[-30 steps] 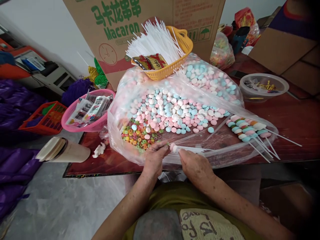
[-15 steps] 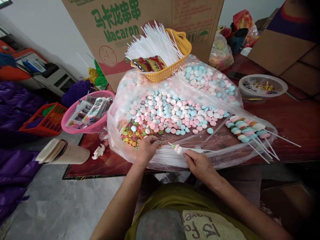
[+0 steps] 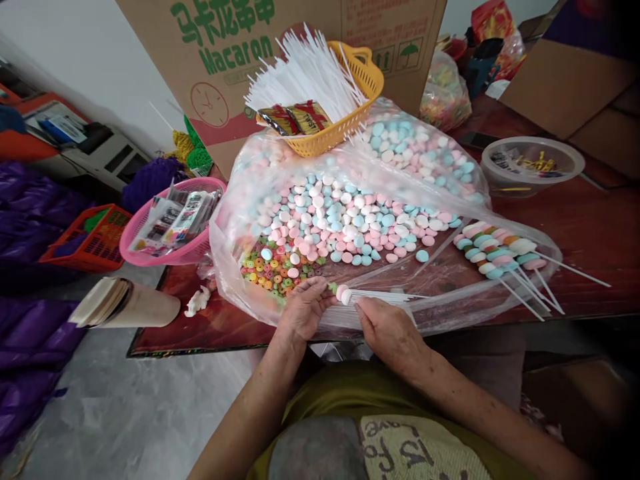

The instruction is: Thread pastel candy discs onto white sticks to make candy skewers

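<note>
My right hand [image 3: 393, 330] is closed on the stick of a candy skewer [image 3: 344, 294], which carries a green piece, a pink one and a white one near its left end. At that same end my left hand [image 3: 304, 308] has its fingers pinched together; they hide the stick's tip and whatever is between them. Ring-shaped gummies [image 3: 270, 272] in several colours lie just beyond my left hand. Behind both hands spreads a heap of pink, white and blue marshmallows [image 3: 350, 217] on clear plastic. Bare white sticks [image 3: 385, 297] lie under and beside the skewer.
Finished-looking candy skewers [image 3: 493, 250] lie at the right on the plastic. A yellow basket [image 3: 345, 130] of white sticks stands behind the heap, before a cardboard box [image 3: 220, 123]. A pink basket [image 3: 193, 250], a paper cup [image 3: 150, 303] and a clear tub [image 3: 533, 170] flank it.
My left hand has moved right from the gummy rings to the skewer's tip, and its fingers now meet there. The skewer in my right hand has shifted slightly left.
</note>
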Demonstrator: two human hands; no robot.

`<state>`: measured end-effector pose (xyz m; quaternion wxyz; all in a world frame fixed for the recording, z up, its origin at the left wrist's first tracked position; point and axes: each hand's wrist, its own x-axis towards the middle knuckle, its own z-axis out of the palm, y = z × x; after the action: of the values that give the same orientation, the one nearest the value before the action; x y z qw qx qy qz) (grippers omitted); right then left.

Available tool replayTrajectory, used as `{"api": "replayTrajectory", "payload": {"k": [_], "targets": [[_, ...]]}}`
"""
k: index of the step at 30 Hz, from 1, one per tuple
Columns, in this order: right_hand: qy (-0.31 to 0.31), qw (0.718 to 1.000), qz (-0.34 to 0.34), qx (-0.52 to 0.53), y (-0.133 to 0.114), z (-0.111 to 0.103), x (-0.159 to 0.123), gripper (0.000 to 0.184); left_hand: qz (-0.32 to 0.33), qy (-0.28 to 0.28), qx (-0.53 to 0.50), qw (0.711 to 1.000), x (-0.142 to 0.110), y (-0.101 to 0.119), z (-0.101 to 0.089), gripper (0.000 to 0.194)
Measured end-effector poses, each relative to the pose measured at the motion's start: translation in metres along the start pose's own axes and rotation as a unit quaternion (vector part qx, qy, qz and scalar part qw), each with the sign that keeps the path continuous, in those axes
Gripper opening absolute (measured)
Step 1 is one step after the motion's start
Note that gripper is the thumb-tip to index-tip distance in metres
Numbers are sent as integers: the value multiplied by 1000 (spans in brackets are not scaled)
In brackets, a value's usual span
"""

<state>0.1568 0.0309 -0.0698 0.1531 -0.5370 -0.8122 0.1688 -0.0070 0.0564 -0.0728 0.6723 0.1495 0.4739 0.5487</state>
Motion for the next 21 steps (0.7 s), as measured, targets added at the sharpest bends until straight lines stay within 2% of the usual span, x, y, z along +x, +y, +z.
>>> {"api": "replayTrajectory", "payload": {"k": [5, 9, 12, 15, 17, 19, 20, 21], "targets": [[52, 994, -12, 90, 0, 0, 1, 26, 6, -36, -22, 999, -2, -5, 14, 26], [21, 989, 19, 143, 4, 4, -2, 25, 6, -86, -73, 994, -8, -17, 34, 23], [5, 986, 63, 152, 7, 13, -5, 27, 35, -68, -91, 993, -12, -39, 47, 22], [35, 986, 78, 142, 11, 18, -1, 29, 14, -39, -100, 994, -11, -59, 55, 27], [52, 986, 81, 139, 18, 15, 7, 29, 20, -34, -49, 998, -5, -59, 57, 29], [68, 984, 91, 137, 33, 3, 20, 27, 81, -29, 86, 993, 8, -47, 57, 30], [80, 983, 103, 133, 43, -4, 28, 25, 128, -20, 200, 971, 17, -37, 57, 29], [91, 981, 119, 126, 52, -11, 37, 24, 174, -7, 324, 930, 27, -27, 56, 27]]}}
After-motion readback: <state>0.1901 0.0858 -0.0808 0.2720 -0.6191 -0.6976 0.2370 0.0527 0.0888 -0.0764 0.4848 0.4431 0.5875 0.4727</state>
